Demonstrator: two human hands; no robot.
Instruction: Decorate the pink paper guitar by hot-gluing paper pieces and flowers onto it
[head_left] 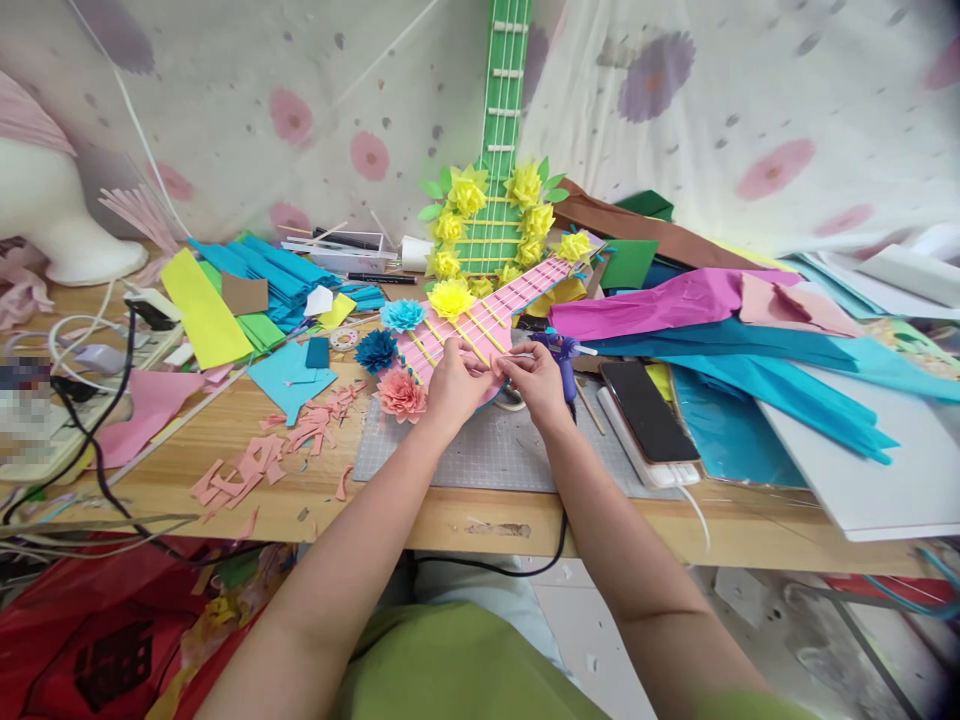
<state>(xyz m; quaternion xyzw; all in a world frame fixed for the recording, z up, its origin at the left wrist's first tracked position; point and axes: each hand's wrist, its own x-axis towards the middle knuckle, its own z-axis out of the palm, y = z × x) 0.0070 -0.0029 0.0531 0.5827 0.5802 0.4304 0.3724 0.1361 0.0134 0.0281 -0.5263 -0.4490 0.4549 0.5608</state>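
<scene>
A pink paper guitar [442, 345] with yellow strips lies tilted over the grey cutting mat [480, 462]. Paper flowers trim it: a yellow one [450, 299], a light blue one [403, 315], a dark blue one [376, 351] and a coral one [401, 395]. At its lower edge, my left hand [459, 382] rests with fingers closed in a pinch. Close beside it, my right hand [537, 378] is also pinched, its fingertips almost meeting the left ones. A small pinkish bit may sit between the fingertips, too small to make out. Behind stands a green paper guitar [487, 235] with yellow flowers.
A purple glue gun [564, 360] stands just right of my right hand. Further right lie a phone [649, 412] on a white power strip and long blue crepe paper [780, 385]. Coral paper scraps [259, 460] and a light blue sheet [289, 375] are at left.
</scene>
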